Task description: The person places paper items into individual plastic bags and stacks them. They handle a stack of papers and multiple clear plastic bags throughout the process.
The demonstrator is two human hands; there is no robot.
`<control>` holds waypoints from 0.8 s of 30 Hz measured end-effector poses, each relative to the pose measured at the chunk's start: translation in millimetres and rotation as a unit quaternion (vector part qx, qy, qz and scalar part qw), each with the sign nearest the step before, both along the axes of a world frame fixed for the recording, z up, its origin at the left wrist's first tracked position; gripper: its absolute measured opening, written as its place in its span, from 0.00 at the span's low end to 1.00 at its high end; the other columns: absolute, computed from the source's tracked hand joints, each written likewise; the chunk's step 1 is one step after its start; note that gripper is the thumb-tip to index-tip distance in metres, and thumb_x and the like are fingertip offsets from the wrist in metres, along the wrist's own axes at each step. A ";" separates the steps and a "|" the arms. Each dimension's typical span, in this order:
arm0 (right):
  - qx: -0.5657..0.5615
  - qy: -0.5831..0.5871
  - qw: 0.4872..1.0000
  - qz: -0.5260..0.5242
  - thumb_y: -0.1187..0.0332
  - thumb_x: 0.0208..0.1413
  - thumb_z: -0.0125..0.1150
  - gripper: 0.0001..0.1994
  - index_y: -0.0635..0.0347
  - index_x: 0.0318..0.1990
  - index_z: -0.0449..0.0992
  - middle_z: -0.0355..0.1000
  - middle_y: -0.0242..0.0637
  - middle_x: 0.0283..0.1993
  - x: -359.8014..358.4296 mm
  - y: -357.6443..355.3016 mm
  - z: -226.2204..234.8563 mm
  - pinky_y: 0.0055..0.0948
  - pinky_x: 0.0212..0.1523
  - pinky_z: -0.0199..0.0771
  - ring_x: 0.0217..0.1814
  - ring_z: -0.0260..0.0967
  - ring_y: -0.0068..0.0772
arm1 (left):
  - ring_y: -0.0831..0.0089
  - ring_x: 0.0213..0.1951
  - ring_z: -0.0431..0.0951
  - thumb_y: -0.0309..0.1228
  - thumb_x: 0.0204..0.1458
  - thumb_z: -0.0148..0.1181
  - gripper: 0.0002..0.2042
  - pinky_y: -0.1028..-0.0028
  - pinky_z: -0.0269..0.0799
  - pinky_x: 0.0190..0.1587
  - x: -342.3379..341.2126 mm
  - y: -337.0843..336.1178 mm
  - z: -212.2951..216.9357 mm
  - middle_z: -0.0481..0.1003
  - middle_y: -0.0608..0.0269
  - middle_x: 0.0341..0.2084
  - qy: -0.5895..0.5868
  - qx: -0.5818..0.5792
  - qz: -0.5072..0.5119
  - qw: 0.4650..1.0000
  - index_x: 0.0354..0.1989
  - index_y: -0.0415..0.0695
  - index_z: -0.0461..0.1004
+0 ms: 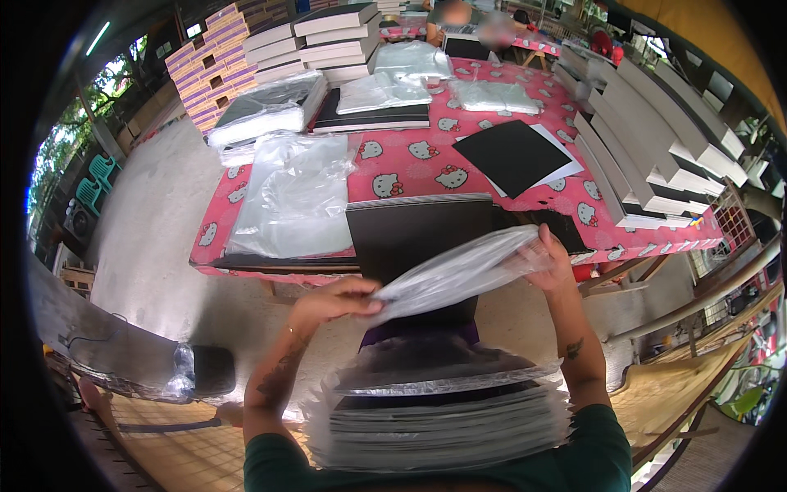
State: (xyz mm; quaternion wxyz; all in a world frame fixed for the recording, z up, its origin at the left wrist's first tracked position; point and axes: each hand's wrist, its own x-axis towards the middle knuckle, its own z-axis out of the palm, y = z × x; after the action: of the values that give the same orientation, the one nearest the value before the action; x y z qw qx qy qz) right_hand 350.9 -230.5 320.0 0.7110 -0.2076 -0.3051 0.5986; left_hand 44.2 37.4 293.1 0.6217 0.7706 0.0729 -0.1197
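Observation:
A clear plastic bag point(463, 275) stretches at a slant between my hands, above the table's near edge. My left hand point(340, 299) pinches its lower left end. Higher up, my right hand point(554, 261) has closed on the other end, thumb and fingers around the film. Just behind the bag is a thick black-covered book point(414, 225), jutting over the table edge and partly hidden by the film. Close to my body sits a stack of dark, flat items in clear plastic point(447, 410); what they are I cannot tell.
A pink patterned cloth covers the table point(389, 168). On it lie a pile of clear bags point(295, 193), a black sheet point(512, 156) over white paper, and tall book stacks at left point(336, 41) and right point(648, 139). Cardboard boxes point(215, 61) rise behind; people sit at the far end.

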 end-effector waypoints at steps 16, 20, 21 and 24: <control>-0.040 -0.721 0.505 -0.472 0.87 0.40 0.51 0.26 0.61 0.51 0.71 0.63 0.45 0.37 -10.7 48.1 -2.9 0.29 0.35 0.67 0.34 0.66 0.39 | 0.88 0.20 0.62 0.19 0.53 0.50 0.17 0.85 0.57 0.20 69.1 -30.2 31.6 0.67 0.71 0.23 -0.366 0.081 0.540 0.754 0.53 0.37 0.67; -0.034 -0.660 0.560 -0.500 0.85 0.41 0.54 0.14 0.67 0.38 0.76 0.67 0.39 0.35 -31.2 15.3 13.3 0.23 0.29 0.66 0.31 0.68 0.31 | 0.88 0.22 0.65 0.23 0.52 0.55 0.07 0.83 0.61 0.19 50.0 -24.7 9.2 0.71 0.70 0.22 -0.351 0.073 0.529 0.770 0.38 0.35 0.75; -0.072 -0.588 0.681 -0.431 0.83 0.42 0.55 0.12 0.66 0.37 0.76 0.68 0.37 0.34 -30.1 13.1 19.2 0.22 0.28 0.66 0.30 0.68 0.29 | 0.86 0.24 0.68 0.23 0.52 0.56 0.05 0.82 0.63 0.23 31.0 -18.1 13.0 0.73 0.69 0.23 -0.327 0.039 0.499 0.801 0.35 0.35 0.75; -0.214 -0.317 0.895 -0.231 0.75 0.49 0.60 0.09 0.60 0.40 0.77 0.73 0.28 0.29 -21.0 -7.1 28.5 0.17 0.28 0.69 0.28 0.70 0.22 | 0.80 0.27 0.76 0.24 0.50 0.59 0.03 0.80 0.71 0.29 4.2 -9.6 35.1 0.76 0.65 0.23 -0.165 -0.194 0.372 0.893 0.26 0.39 0.75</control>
State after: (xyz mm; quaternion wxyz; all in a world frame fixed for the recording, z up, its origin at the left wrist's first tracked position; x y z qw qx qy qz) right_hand 329.9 -237.6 348.5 0.6333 -0.5978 -0.3223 0.3710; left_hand 48.3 27.8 328.2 0.7611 0.5599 0.2260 0.2370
